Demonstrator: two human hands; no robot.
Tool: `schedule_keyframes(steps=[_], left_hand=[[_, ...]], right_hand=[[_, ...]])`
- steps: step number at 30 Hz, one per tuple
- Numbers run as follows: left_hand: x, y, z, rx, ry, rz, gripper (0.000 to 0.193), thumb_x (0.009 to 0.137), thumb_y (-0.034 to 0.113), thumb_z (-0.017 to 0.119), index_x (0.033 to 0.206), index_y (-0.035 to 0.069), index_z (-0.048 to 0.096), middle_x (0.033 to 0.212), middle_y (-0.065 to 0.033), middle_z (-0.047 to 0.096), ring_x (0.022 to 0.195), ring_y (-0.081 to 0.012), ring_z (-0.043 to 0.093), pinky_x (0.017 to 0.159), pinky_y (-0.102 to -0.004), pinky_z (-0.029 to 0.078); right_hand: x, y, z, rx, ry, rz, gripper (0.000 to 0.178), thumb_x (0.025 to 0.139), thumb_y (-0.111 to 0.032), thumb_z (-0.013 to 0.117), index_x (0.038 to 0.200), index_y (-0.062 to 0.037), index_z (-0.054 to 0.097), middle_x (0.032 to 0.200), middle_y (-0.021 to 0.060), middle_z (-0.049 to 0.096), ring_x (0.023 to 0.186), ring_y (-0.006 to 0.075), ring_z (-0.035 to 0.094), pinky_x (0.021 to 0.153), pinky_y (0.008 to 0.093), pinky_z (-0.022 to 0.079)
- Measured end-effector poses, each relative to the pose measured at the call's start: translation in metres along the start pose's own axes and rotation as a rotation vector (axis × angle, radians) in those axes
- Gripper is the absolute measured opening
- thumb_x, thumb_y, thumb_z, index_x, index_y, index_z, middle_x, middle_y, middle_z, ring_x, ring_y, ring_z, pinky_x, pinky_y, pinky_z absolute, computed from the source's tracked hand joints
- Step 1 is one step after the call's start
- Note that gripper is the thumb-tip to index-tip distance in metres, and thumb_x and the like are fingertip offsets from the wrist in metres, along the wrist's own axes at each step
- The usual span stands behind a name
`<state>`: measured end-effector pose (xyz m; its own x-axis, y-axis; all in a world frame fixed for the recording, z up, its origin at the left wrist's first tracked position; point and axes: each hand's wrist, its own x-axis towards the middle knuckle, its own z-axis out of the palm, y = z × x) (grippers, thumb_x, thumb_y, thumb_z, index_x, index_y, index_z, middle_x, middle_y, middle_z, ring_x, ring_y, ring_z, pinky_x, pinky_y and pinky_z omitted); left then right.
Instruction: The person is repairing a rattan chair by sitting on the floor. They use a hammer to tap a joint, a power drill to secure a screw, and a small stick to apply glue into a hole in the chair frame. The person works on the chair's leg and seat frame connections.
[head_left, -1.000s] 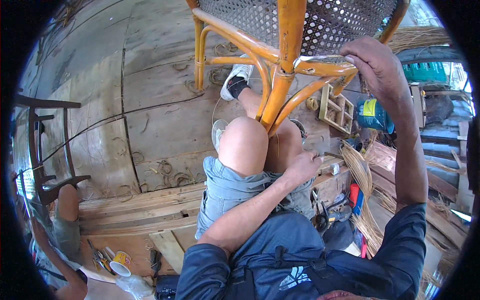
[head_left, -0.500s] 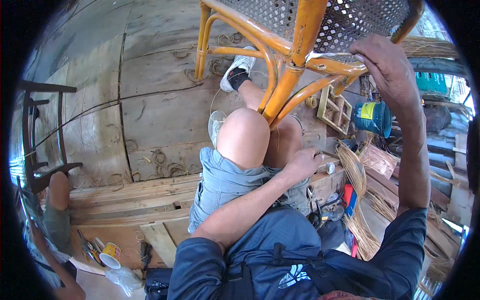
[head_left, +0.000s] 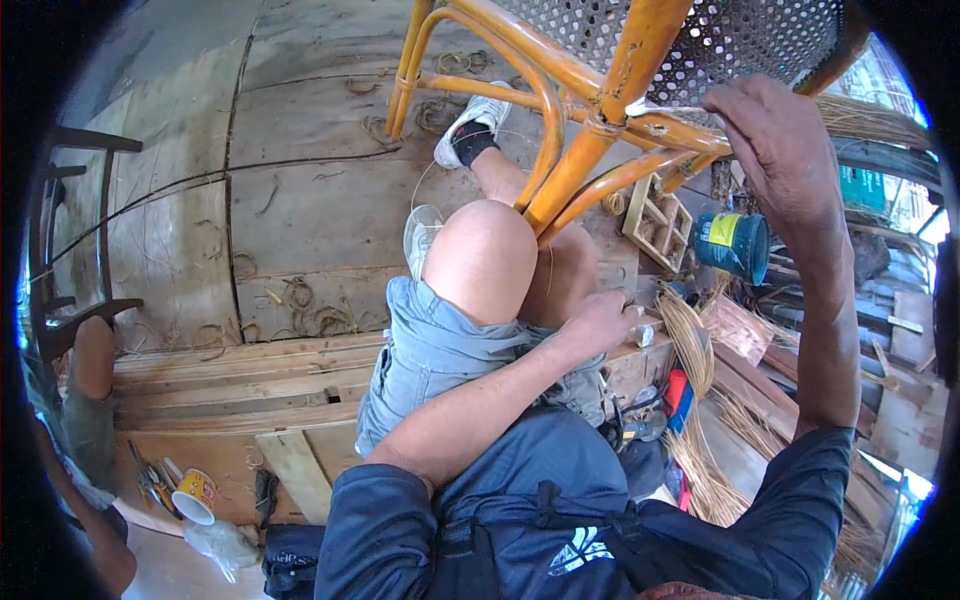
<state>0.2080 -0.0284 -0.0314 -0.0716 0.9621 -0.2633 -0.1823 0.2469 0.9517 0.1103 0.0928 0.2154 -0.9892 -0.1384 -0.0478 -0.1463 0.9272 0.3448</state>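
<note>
An orange-brown rattan chair [head_left: 575, 165] with a perforated woven panel [head_left: 755, 50] is tipped towards me, one leg end between my knees. My right hand [head_left: 770, 130] is closed at the chair's rail, fingers bent. A pale strip [head_left: 670, 109] runs along the rail from the leg joint to these fingers. Low beside my right thigh is my left hand [head_left: 600, 322], its fingers curled; what they hold, if anything, is hidden. Close to it lies a small white thing [head_left: 645, 335] that I cannot make out.
Right of me are a dark teal bucket [head_left: 733, 247], a wooden frame [head_left: 657, 225] and bundled cane strands [head_left: 690, 350]. Coiled cane scraps [head_left: 300, 295] litter the board floor. At lower left are a yellow cup [head_left: 195, 497], pliers [head_left: 150, 483] and another person's knee [head_left: 93, 358].
The view has shifted slightly, so the chair sits a little higher and further right. Both hands keep nearly the same positions and grips.
</note>
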Motion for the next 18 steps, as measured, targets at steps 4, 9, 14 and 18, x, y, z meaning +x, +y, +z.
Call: schedule_keyframes(steps=[4,9,14,18], left_hand=[[-0.001,0.001,0.002,0.001,0.021,0.01,0.037,0.088,0.028,0.05,0.107,-0.003,0.059,0.099,-0.0282,0.061,0.096,-0.0402,0.059,0.084,-0.0444,0.046],[-0.003,0.003,-0.001,-0.019,0.061,0.064,0.036,0.088,0.028,0.05,0.106,-0.003,0.059,0.098,-0.0277,0.061,0.094,-0.0405,0.059,0.083,-0.0446,0.046],[-0.005,0.007,-0.002,0.037,0.036,0.056,0.039,0.088,0.029,0.05,0.108,-0.003,0.059,0.099,-0.0283,0.061,0.094,-0.0408,0.059,0.084,-0.0446,0.045],[-0.007,0.005,-0.003,0.038,0.06,0.049,0.041,0.088,0.029,0.05,0.109,-0.004,0.059,0.099,-0.0285,0.061,0.094,-0.0407,0.059,0.084,-0.0446,0.045]], right_hand=[[-0.002,-0.003,-0.003,-0.006,-0.033,0.058,0.021,0.078,-0.004,0.058,0.099,-0.005,0.061,0.088,0.0118,0.058,0.079,0.0298,0.06,0.068,0.0391,0.048],[-0.024,-0.018,0.007,0.081,-0.065,0.211,0.021,0.086,-0.007,0.052,0.105,-0.0055,0.058,0.096,0.0123,0.058,0.085,0.0297,0.06,0.071,0.0392,0.05],[-0.041,-0.032,0.024,0.172,-0.052,0.381,0.02,0.09,-0.011,0.049,0.108,-0.0053,0.056,0.098,0.0147,0.06,0.088,0.0305,0.061,0.073,0.0398,0.05],[-0.034,-0.037,0.02,0.379,0.006,0.588,0.022,0.087,-0.015,0.056,0.108,-0.0076,0.056,0.079,0.0131,0.063,0.074,0.0297,0.063,0.065,0.0386,0.049]])
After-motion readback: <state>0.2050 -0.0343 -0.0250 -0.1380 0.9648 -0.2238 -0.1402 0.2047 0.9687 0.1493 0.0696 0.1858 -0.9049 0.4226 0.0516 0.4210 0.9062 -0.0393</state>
